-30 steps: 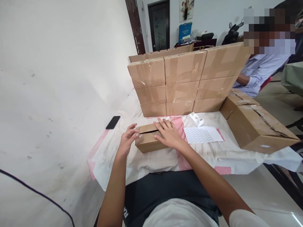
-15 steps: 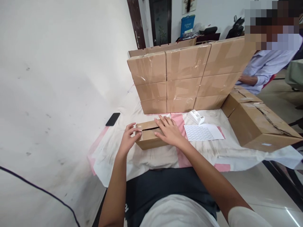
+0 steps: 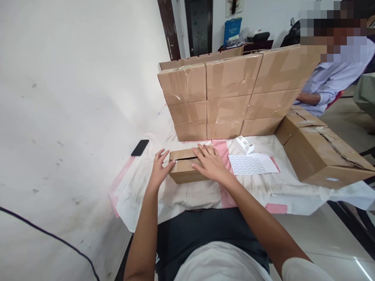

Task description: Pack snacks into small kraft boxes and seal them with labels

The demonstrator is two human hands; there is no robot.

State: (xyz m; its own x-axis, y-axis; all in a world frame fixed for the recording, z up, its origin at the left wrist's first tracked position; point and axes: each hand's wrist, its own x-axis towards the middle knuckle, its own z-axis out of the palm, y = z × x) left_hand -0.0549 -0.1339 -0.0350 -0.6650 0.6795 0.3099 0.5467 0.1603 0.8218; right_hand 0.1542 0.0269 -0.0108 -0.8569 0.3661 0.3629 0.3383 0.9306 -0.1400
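Note:
A small cardboard box (image 3: 187,175) lies on the cloth in front of me, with a dark gap running along the seam of its top flaps. My right hand (image 3: 208,160) rests flat on the right part of the lid, fingers spread. At the box's left end is my left hand (image 3: 161,166); its thumb touches the top edge near the seam and its fingers are apart, pointing up beside the end. A sheet of printed labels (image 3: 252,164) and a white tape dispenser (image 3: 243,145) are to the right of my right hand.
Stacked taped cartons (image 3: 228,97) form a wall behind the box. Larger cartons (image 3: 328,156) stand at the right, their top seams gapping. A black phone (image 3: 140,148) lies at the left near the white wall (image 3: 73,117). Beyond the cartons sits another person (image 3: 331,86).
My left hand's fingers have opened and straightened, away from the box's end, while its thumb stays at the edge. The right hand stays on the lid.

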